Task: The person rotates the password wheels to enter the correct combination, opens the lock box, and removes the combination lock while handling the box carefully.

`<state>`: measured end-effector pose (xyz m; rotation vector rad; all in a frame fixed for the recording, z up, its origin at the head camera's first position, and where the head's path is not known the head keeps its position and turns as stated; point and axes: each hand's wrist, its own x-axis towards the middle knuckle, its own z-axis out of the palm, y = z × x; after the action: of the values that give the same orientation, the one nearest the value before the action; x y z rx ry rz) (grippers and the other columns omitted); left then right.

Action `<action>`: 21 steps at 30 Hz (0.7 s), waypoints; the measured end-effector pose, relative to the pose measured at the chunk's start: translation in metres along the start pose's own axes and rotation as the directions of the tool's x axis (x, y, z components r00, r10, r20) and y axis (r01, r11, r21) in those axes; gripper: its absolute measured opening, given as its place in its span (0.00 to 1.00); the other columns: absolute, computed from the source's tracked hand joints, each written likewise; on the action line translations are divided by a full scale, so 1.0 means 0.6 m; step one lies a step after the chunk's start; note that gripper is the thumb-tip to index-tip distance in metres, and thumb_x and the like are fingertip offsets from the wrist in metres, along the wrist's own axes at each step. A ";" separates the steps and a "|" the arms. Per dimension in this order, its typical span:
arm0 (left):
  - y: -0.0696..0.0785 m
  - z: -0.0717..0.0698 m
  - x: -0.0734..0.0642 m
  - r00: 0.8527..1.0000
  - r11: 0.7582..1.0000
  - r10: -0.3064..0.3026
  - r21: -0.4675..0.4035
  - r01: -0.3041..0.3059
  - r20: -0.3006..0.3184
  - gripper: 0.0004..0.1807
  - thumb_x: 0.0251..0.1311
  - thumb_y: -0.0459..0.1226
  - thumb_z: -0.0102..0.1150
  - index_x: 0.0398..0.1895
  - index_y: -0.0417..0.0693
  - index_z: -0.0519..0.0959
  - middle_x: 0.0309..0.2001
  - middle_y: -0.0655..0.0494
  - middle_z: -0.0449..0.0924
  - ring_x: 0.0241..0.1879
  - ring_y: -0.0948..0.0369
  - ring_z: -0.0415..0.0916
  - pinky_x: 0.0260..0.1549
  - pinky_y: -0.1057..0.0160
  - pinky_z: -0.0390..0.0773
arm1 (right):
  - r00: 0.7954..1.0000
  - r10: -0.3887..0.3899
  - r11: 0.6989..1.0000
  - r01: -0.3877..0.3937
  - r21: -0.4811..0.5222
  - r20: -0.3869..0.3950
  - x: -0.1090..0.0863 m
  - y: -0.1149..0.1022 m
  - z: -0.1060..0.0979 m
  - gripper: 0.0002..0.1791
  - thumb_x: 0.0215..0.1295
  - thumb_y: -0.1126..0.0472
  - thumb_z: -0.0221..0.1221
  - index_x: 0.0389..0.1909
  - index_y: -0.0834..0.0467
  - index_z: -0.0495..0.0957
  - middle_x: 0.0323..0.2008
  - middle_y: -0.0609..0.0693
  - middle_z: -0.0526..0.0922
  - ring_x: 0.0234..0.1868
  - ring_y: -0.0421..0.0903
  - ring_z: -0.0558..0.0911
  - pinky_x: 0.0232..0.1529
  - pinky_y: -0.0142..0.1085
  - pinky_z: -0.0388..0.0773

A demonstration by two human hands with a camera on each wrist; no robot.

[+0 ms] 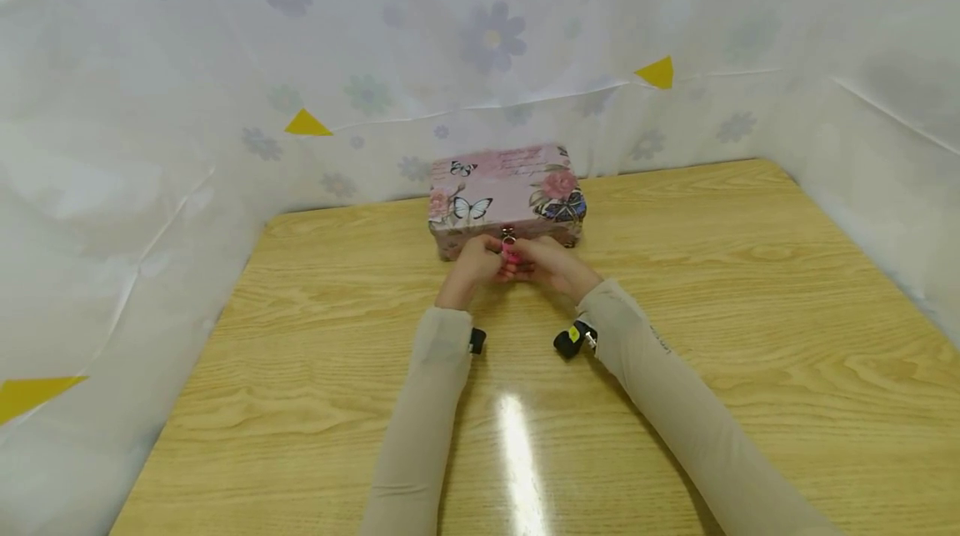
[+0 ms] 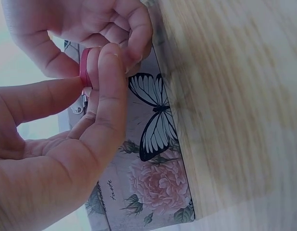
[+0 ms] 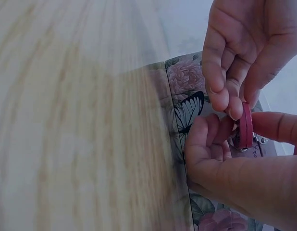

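Note:
A small pink padlock (image 1: pixel 510 255) is at the front of a pink box (image 1: pixel 502 190) patterned with butterflies and roses, just below its metal clasp (image 1: pixel 507 232). My left hand (image 1: pixel 478 261) pinches the padlock between thumb and fingers from the left. From the right, my right hand (image 1: pixel 553 263) holds it too, its thumb against one face and its fingers curled behind. Edge-on in the right wrist view, the padlock (image 3: pixel 245 126) shows as a thick rounded piece. Fingers cover part of it in every view. The box lid is down.
The box stands near the back of a wooden table (image 1: pixel 322 369). Behind it hangs a white flowered sheet (image 1: pixel 420 36), with more white sheeting at both sides. Yellow pieces (image 1: pixel 308 123) are stuck on the sheet. Black straps (image 1: pixel 572 339) show at both wrists.

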<state>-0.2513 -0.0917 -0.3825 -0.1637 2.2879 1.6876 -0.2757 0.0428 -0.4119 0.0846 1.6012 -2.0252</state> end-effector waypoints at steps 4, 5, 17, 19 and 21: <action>0.000 0.000 0.000 1.000 1.000 -0.001 -0.014 0.001 0.003 0.16 0.64 0.21 0.44 0.55 0.23 0.67 0.30 0.43 0.72 0.26 0.54 0.76 0.46 0.48 0.81 | 1.000 -0.018 1.000 0.018 0.008 0.002 0.000 0.001 0.000 0.12 0.68 0.68 0.50 0.26 0.61 0.77 0.23 0.48 0.79 0.27 0.41 0.78 0.34 0.31 0.79; 0.000 0.000 0.000 1.000 1.000 -0.002 -0.018 0.002 0.003 0.16 0.64 0.21 0.43 0.54 0.23 0.67 0.29 0.44 0.72 0.25 0.55 0.75 0.46 0.48 0.81 | 1.000 -0.028 1.000 0.028 0.003 0.009 -0.001 0.001 0.000 0.12 0.67 0.68 0.49 0.26 0.61 0.77 0.23 0.48 0.79 0.27 0.41 0.78 0.34 0.31 0.79; 0.002 0.002 0.000 0.999 0.998 -0.030 -0.051 0.031 0.017 0.17 0.65 0.21 0.43 0.57 0.26 0.66 0.29 0.40 0.76 0.25 0.56 0.77 0.47 0.48 0.81 | 0.995 -0.090 0.996 0.090 -0.017 0.038 -0.006 0.001 0.001 0.12 0.69 0.71 0.49 0.26 0.63 0.77 0.23 0.48 0.79 0.27 0.40 0.77 0.33 0.30 0.79; 0.003 0.001 -0.001 0.999 0.998 -0.031 -0.048 0.032 0.019 0.17 0.65 0.21 0.44 0.57 0.25 0.66 0.32 0.37 0.77 0.26 0.54 0.77 0.47 0.48 0.80 | 0.995 -0.089 0.996 0.090 -0.024 0.043 -0.005 0.001 0.000 0.12 0.69 0.71 0.49 0.27 0.63 0.77 0.23 0.48 0.79 0.27 0.40 0.77 0.34 0.30 0.79; 0.003 0.001 -0.002 0.999 0.998 -0.031 -0.045 0.032 0.021 0.17 0.65 0.21 0.44 0.57 0.25 0.65 0.35 0.34 0.78 0.27 0.53 0.78 0.47 0.48 0.80 | 0.995 -0.086 0.996 0.087 -0.027 0.046 -0.005 0.002 -0.001 0.12 0.69 0.71 0.49 0.26 0.63 0.77 0.23 0.48 0.79 0.27 0.41 0.77 0.34 0.30 0.79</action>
<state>-0.2508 -0.0906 -0.3805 -0.1904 2.2217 1.7187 -0.2730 0.0443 -0.4118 -0.0411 1.6313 -2.0536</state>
